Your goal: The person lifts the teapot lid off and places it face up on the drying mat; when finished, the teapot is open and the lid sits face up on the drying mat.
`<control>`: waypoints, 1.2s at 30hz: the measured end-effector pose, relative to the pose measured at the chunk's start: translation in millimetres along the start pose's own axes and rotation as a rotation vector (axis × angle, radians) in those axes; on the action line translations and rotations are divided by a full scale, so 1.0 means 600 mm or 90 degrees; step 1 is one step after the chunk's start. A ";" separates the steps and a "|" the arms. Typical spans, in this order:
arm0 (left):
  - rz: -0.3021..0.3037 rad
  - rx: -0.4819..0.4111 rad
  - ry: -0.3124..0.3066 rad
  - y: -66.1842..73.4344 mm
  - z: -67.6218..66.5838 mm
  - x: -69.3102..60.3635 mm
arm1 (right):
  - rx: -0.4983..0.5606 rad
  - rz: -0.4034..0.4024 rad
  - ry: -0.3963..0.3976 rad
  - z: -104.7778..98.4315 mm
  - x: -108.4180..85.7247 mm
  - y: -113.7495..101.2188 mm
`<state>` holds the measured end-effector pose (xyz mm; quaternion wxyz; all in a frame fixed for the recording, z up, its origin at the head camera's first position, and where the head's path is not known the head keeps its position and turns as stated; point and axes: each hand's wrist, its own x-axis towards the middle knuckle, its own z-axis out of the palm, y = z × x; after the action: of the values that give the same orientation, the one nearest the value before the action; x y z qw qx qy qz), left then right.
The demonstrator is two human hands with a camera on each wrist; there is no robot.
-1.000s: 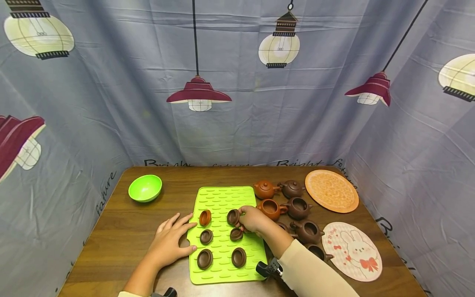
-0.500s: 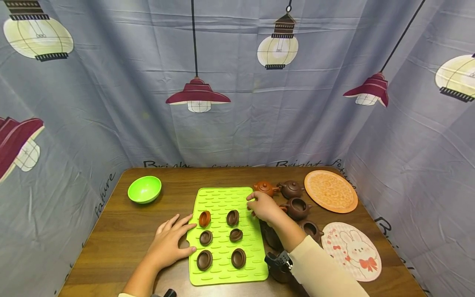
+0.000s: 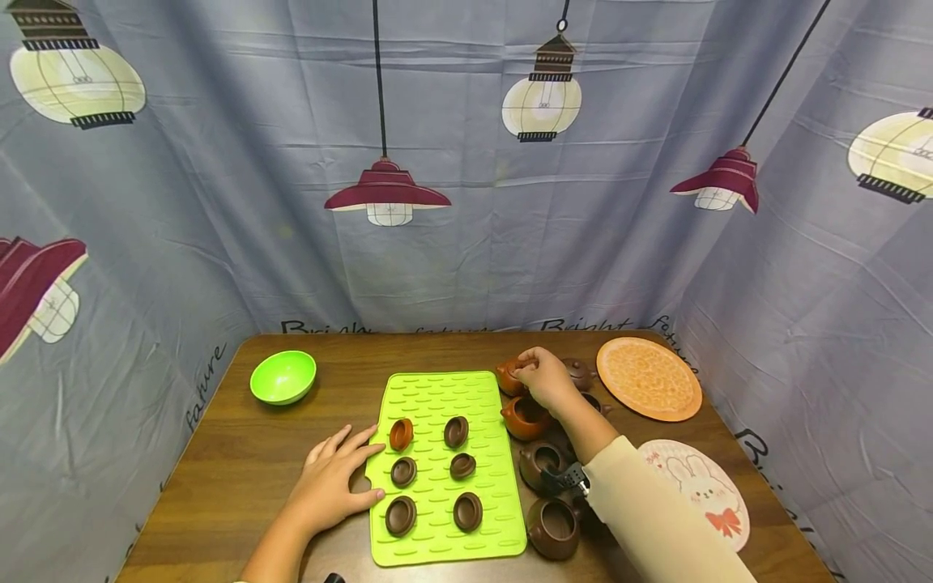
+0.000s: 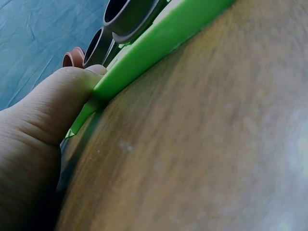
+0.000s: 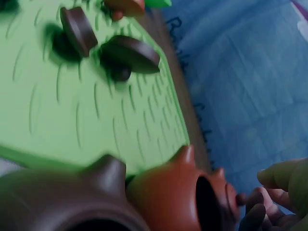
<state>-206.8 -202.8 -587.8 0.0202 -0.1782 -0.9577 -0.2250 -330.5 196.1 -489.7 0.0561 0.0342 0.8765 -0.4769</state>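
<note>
My left hand (image 3: 328, 482) rests spread at the left edge of a green mat (image 3: 437, 393), its thumb (image 4: 53, 98) touching the rim. On the mat, upturned teapot lids lie in two columns: one orange lid (image 3: 401, 435), the others brown, such as this brown lid (image 3: 468, 512). My right hand (image 3: 550, 382) reaches over a lidded orange teapot (image 3: 508, 378) at the back. In the right wrist view its thumb and fingers are parted close to the lid's knob (image 5: 240, 198). Nearer stands an uncovered orange teapot (image 3: 519, 427).
Uncovered brown teapots (image 3: 554, 530) line the mat's right side, partly under my right arm. A lidded brown teapot (image 3: 579, 372) is behind my hand. Farther right lie an orange round mat (image 3: 649, 379) and a rabbit-print mat (image 3: 700, 494). A green bowl (image 3: 283, 377) sits back left.
My right hand has left a brown lid on the mat and moved right and back, to the lidded orange teapot. The left hand has stayed at the mat's edge.
</note>
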 end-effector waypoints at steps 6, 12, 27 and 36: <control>-0.002 -0.003 -0.002 0.000 0.001 -0.001 | -0.019 0.015 0.015 0.000 0.025 0.016; 0.004 -0.001 0.004 0.000 0.001 0.000 | -0.035 0.013 0.025 0.007 0.039 0.025; 0.004 -0.003 -0.001 -0.001 0.003 0.000 | -0.119 -0.002 0.052 0.018 0.042 0.030; 0.005 0.004 0.003 -0.003 0.004 0.001 | -0.066 -0.008 0.063 0.019 0.035 0.029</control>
<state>-207.6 -203.1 -590.4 0.0239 -0.1815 -0.9576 -0.2225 -348.7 196.2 -513.0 0.0114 0.0494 0.9020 -0.4288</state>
